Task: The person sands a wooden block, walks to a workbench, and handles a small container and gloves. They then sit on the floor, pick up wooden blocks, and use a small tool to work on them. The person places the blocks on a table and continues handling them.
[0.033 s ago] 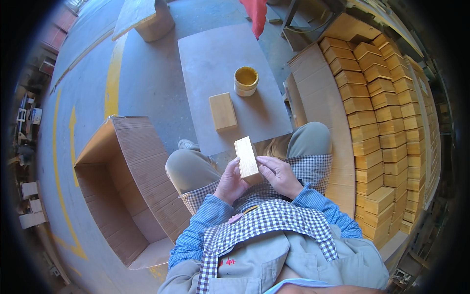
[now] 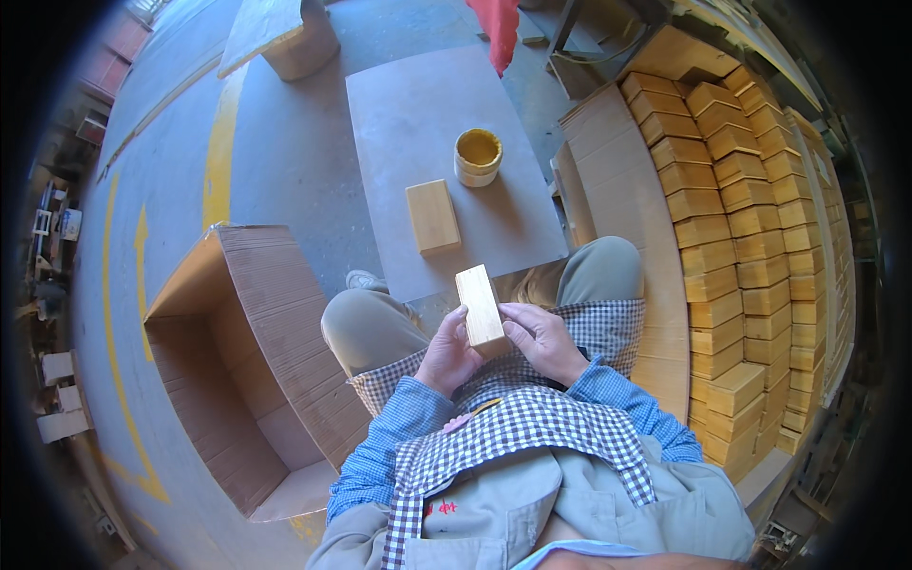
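Above my lap, a pale wooden block (image 2: 480,304), box-like in shape, is held tilted between both hands. My left hand (image 2: 448,353) grips its left side, thumb along the edge. My right hand (image 2: 544,342) closes on its right side with thumb and fingers. Whether the block is solid or hollow cannot be seen. Just beyond it, a second wooden block (image 2: 432,218) lies on the grey board (image 2: 399,123). Behind that block and to its right stands an open round tub (image 2: 477,158) with yellow-brown stuff on its rim and inside.
An open cardboard box (image 2: 285,351) stands on the floor at my left. Along my right, several stacked rows of wooden blocks (image 2: 708,256) rise beside a cardboard flap (image 2: 632,190). A low bench (image 2: 266,33) is at the far left, and a red cloth (image 2: 496,28) hangs at the back.
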Demonstrator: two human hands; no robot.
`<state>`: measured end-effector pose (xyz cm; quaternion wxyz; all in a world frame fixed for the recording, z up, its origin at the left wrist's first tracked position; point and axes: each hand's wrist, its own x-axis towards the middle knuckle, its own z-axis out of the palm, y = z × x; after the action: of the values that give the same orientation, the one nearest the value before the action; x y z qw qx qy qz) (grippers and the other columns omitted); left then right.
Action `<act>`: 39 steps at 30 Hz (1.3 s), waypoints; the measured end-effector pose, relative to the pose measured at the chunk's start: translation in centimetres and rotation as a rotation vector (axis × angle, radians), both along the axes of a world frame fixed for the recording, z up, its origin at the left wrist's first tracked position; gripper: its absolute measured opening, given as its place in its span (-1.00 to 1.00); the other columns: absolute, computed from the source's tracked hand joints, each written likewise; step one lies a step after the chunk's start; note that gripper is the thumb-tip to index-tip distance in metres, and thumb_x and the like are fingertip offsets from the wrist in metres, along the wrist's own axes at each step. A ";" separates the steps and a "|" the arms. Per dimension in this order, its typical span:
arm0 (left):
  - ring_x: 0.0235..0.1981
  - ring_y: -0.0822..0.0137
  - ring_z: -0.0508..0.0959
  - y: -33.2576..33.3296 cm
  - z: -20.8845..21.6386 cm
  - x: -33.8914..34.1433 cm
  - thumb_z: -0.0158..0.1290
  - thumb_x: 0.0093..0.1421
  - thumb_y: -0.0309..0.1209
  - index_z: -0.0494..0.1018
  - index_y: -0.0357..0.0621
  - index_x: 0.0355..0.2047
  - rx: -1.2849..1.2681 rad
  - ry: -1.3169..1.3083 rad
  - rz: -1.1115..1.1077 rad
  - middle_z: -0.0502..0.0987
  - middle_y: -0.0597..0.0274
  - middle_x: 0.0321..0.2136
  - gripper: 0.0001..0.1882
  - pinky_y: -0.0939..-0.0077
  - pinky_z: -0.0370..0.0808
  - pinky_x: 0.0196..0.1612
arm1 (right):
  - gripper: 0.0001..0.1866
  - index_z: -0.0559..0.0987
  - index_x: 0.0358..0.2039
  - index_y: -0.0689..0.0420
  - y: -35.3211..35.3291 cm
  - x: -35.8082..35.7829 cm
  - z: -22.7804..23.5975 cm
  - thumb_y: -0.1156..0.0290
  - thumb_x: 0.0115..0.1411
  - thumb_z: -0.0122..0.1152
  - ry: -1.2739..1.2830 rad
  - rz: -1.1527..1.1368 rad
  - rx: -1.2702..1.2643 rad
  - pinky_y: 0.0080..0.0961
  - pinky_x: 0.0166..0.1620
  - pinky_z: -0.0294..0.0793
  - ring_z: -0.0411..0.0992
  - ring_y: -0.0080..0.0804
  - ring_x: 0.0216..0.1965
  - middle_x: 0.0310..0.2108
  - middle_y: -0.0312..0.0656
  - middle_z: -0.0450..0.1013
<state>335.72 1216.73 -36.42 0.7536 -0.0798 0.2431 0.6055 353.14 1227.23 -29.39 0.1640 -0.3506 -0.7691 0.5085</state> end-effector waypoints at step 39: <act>0.37 0.02 0.28 0.1 0.3 1.4 0.45 -0.02 -0.55 0.07 0.10 0.34 0.348 1.604 0.070 0.03 -0.04 0.42 0.01 0.14 0.44 0.31 | -0.10 0.33 0.39 0.23 0.8 1.0 0.8 0.04 0.17 0.49 0.022 0.090 -0.312 -0.31 0.26 0.47 0.44 -0.18 0.22 0.19 0.03 0.42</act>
<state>337.10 1216.84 -36.15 0.3329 0.4879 0.6078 0.5308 354.15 1228.02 -28.61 0.0930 -0.3317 -0.6940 0.6322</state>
